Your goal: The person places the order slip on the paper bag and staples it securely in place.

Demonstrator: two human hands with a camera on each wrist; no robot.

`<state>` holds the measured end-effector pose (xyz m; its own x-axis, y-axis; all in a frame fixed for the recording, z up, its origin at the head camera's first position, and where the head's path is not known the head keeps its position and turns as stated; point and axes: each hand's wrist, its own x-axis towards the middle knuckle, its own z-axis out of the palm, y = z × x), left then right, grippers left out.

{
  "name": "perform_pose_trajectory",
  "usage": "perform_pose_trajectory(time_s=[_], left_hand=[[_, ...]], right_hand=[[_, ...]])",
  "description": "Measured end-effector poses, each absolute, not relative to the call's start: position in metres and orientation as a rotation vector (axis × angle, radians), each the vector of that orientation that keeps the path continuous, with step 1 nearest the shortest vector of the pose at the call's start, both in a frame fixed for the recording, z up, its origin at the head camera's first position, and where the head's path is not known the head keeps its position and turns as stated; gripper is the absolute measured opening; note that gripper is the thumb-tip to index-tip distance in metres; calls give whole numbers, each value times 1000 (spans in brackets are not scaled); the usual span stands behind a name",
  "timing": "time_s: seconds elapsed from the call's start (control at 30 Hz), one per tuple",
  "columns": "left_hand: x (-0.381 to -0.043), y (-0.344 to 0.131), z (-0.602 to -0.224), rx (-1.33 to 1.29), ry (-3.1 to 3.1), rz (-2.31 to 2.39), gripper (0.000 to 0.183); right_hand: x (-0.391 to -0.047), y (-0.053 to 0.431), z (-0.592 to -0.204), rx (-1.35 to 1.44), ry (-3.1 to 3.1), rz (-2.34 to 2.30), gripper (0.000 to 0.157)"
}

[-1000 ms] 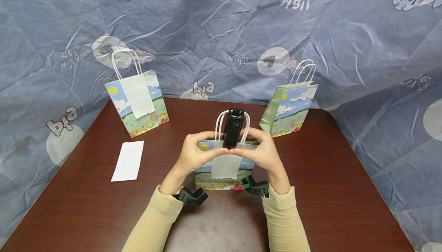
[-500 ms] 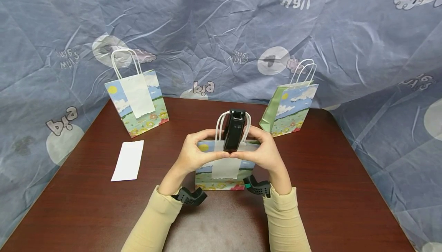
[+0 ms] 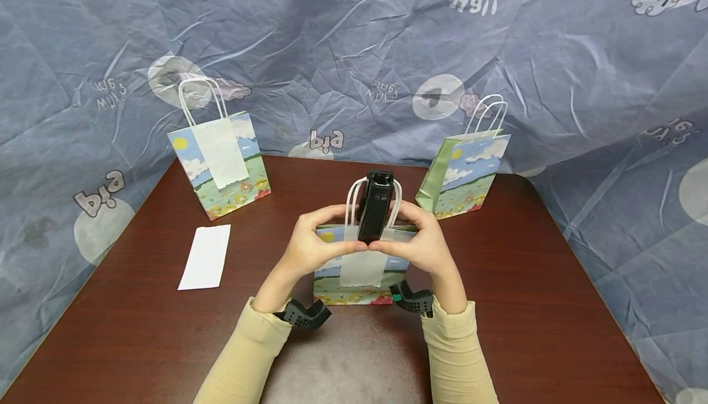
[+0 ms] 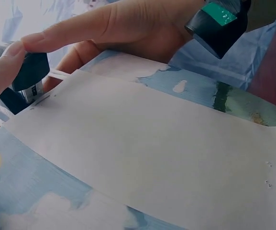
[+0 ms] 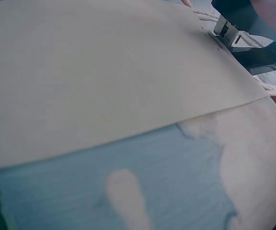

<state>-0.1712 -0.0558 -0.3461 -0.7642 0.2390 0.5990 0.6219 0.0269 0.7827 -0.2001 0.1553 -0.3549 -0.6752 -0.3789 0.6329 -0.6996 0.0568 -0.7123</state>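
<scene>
A black stapler (image 3: 376, 207) stands over the top edge of a small paper gift bag (image 3: 326, 293) with a meadow print, between its white rope handles. My left hand (image 3: 318, 241) and right hand (image 3: 421, 238) both grip the stapler. Their thumbs meet on its near end, and the other fingers reach behind the bag's top, mostly hidden. A white paper strip (image 3: 362, 272) hangs down the bag's front. In the left wrist view, the stapler's nose (image 4: 32, 72) sits at the strip's top edge. The right wrist view shows the stapler's jaws around that edge.
Back left, a matching bag (image 3: 254, 170) has a white paper strip (image 3: 221, 155) on its front. Another matching bag (image 3: 470, 176), without a strip on its visible front, stands back right. A loose white paper (image 3: 204, 257) lies on the dark red table (image 3: 127, 330). Printed cloth (image 3: 332, 53) hangs behind.
Over the first half second, the thumbs and the stapler's near end dipped slightly. Since then they have risen a little. The bags and loose paper stay essentially in place.
</scene>
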Motion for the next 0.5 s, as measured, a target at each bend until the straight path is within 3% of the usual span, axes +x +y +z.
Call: perform_pose_trajectory(time_s=[0.23,0.5], left_hand=[[-174,-56,-348,-895,-1948,-1740,49],[-192,-57,-375,-913,-1909,-1781,53]], right_hand=[[-199,151,-353,1112,-1955,1706,75],[-196,146,-351,1174,-1783,1685,75]])
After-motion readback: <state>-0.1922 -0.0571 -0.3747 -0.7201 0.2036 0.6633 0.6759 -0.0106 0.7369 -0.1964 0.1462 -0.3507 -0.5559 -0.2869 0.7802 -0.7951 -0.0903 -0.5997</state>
